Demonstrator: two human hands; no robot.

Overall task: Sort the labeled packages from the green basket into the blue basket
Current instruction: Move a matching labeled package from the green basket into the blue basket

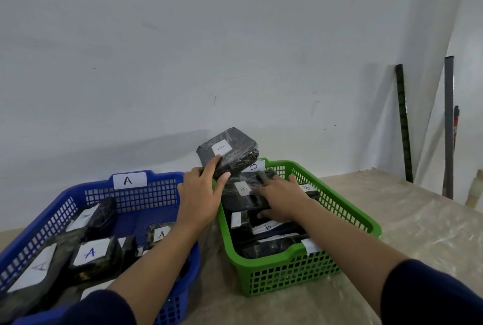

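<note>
My left hand (202,192) grips a black wrapped package (228,152) with a small white label, lifted above the far left corner of the green basket (347,211). Inside that basket my right hand (281,200) rests on a stack of black packages (244,195), fingers spread over them; some labels there read B. The blue basket (146,194) on the left carries an A tag on its far wall and holds several dark packages (91,254) labeled A.
Both baskets sit side by side on a beige tabletop (407,222) against a white wall. Dark poles (403,123) lean in the right corner. A white B tag (254,166) is fixed to the green basket's far rim.
</note>
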